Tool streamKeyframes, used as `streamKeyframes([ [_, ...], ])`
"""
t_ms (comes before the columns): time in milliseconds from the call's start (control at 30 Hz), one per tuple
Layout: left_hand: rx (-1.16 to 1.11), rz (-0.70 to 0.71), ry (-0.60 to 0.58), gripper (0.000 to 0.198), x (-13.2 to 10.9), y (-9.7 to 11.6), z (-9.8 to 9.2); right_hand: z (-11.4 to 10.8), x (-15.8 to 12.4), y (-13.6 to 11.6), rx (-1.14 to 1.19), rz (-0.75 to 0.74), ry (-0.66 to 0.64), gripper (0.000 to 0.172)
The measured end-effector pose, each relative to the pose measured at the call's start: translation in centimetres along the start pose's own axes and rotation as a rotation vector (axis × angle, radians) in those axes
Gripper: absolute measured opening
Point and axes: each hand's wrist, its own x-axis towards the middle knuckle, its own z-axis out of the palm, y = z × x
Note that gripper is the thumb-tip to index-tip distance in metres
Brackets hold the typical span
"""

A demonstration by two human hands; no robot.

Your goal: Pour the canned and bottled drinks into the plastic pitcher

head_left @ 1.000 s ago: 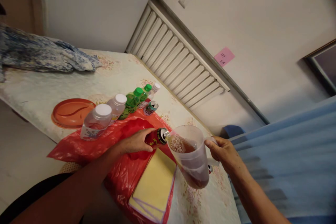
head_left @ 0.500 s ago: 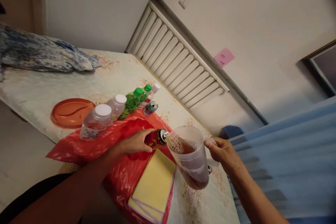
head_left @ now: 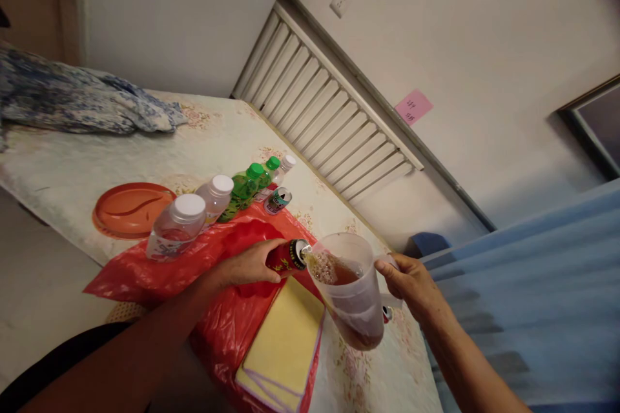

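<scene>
My left hand (head_left: 252, 262) is wrapped round a red and black drink can (head_left: 285, 258), tipped so that its opened top meets the rim of a clear plastic pitcher (head_left: 361, 310). Liquid runs from the can into the pitcher. Brown drink with foam (head_left: 332, 268) on its surface partly fills the pitcher. My right hand (head_left: 409, 281) grips the pitcher's handle and holds it tilted toward the can. Below the can lie folded yellow cloths (head_left: 283, 342) with purple edging, on a red plastic bag (head_left: 217, 322).
Two white-capped bottles (head_left: 177, 229), green-capped bottles (head_left: 247, 184) and an opened small can (head_left: 278, 200) stand on the floral tablecloth (head_left: 159, 158). An orange lid (head_left: 133, 206) lies at left. Behind the pitcher another can (head_left: 387, 314) partly shows. A radiator (head_left: 329, 103) borders the table; a blue curtain (head_left: 533, 284) hangs at right.
Both hands hold nearly the same pose, with the can still tipped at the pitcher's rim and liquid still flowing. The pitcher has shifted very slightly.
</scene>
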Motion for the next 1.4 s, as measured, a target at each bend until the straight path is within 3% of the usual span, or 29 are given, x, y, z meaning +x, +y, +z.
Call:
streamKeyframes([
  [1400,0.033,-0.021,-0.012,0.072,0.1,-0.8,-0.2,0.0,-0.1,-0.6,-0.011,0.011,-0.018,0.052],
])
